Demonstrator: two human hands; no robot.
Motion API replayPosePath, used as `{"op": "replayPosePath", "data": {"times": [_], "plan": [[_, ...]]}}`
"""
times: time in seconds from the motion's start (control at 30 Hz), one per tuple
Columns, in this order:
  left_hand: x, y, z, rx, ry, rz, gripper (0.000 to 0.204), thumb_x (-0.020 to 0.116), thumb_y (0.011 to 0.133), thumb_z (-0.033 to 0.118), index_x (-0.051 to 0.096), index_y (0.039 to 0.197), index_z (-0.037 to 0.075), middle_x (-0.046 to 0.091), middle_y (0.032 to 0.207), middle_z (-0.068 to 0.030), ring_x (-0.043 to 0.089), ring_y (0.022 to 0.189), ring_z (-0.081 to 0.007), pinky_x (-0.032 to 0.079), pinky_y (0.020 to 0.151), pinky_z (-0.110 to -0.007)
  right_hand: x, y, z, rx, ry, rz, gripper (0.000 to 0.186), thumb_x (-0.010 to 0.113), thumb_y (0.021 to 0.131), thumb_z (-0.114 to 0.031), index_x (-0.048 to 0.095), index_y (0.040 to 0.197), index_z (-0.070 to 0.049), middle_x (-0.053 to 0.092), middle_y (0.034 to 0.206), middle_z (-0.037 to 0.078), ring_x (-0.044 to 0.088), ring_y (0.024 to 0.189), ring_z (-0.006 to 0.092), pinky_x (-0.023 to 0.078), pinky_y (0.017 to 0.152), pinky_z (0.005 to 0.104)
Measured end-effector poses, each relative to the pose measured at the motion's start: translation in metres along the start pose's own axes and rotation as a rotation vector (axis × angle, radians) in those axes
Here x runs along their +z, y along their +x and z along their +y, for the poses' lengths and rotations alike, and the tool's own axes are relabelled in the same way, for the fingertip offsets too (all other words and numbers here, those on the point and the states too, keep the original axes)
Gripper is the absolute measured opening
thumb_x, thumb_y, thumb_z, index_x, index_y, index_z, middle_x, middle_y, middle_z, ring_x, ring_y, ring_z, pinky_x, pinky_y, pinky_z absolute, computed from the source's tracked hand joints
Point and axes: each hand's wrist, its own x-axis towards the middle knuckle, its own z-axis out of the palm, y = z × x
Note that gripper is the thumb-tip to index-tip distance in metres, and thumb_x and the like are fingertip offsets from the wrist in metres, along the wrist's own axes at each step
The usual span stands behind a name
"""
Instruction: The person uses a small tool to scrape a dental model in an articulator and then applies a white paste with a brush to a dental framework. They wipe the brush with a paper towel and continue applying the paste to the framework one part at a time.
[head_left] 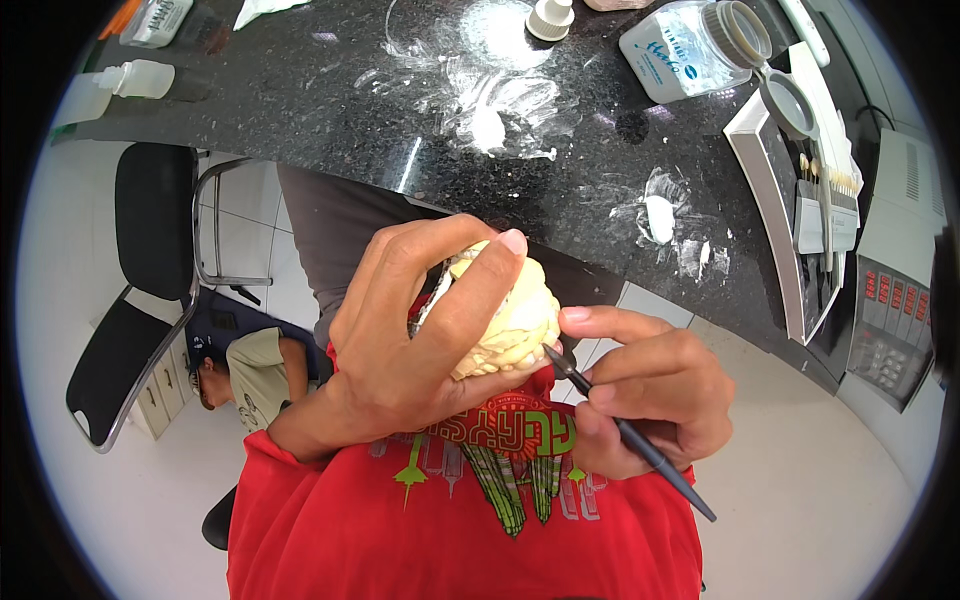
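A pale yellow dental cast [510, 325] with a row of teeth along its near side is held above my lap, in front of the bench edge. My left hand [415, 320] wraps round it from the left, fingers across its top. Part of a darker frame shows between those fingers and the cast. My right hand [655, 385] pinches a slim, dark-handled pointed tool [655, 460] like a pen. The tool's tip is at the right edge of the cast, by the teeth; whether it touches cannot be made out. The right index fingertip is close against the cast's edge.
White powder and paste smears [490, 125] mark the dark speckled bench [330, 110]. On it are a lidded clear jar [680, 50], small bottles [140, 78], and a tooth shade guide [825, 215]. A grey machine [890, 310] stands right. Black chair [155, 230] and another person [265, 370] are left.
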Motion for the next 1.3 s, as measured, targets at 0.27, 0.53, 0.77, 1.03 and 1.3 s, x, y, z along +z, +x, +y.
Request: {"op": "replayPosePath", "data": {"times": [0.27,0.53,0.77,1.03,1.3], "plan": [[0.004,0.000,0.002,-0.054,-0.087,0.101,0.068,0.088,0.061,0.025,0.060,0.119,0.003,0.062,0.102,-0.0158,0.062,0.082,-0.0279,0.052,0.065,-0.034,0.002,-0.002,-0.003,-0.063,0.023,0.116,0.032,0.080,0.064,0.006,0.061,0.090,0.003,0.061,0.083,0.016,0.069,0.080,0.0361,0.061,0.072,0.0388],[0.001,0.002,0.001,-0.017,-0.009,0.048,0.071,0.088,0.061,0.019,0.056,0.121,0.002,0.061,0.104,-0.0181,0.063,0.084,-0.0279,0.053,0.066,-0.033,-0.039,-0.005,-0.015,0.033,-0.289,0.279,0.024,0.074,0.077,-0.002,0.062,0.097,-0.002,0.056,0.087,0.013,0.058,0.064,0.0163,0.049,0.055,0.0238],[0.003,0.001,0.002,-0.011,-0.006,0.039,0.069,0.086,0.065,0.016,0.052,0.123,0.000,0.061,0.104,-0.0216,0.063,0.086,-0.0302,0.053,0.068,-0.035,-0.070,0.005,-0.014,0.329,-0.301,0.347,0.014,0.066,0.077,0.006,0.057,0.086,0.001,0.059,0.081,0.011,0.054,0.065,0.0103,0.044,0.057,0.0215],[0.003,-0.004,-0.002,-0.025,-0.101,0.025,0.074,0.087,0.066,0.018,0.050,0.128,0.002,0.058,0.108,-0.0218,0.061,0.088,-0.0316,0.052,0.070,-0.038,-0.077,-0.001,-0.010,0.407,-0.286,0.300,0.014,0.067,0.075,0.007,0.057,0.082,0.001,0.061,0.078,0.010,0.053,0.062,0.0069,0.042,0.054,0.0200],[0.008,-0.013,-0.017,0.058,-0.146,0.071,0.076,0.089,0.064,0.024,0.051,0.127,0.004,0.059,0.109,-0.0218,0.060,0.090,-0.0315,0.051,0.075,-0.041,-0.078,0.002,-0.005,0.362,-0.356,0.200,0.012,0.067,0.076,0.005,0.058,0.083,0.001,0.061,0.078,0.010,0.055,0.064,0.0091,0.043,0.056,0.0208]]}}
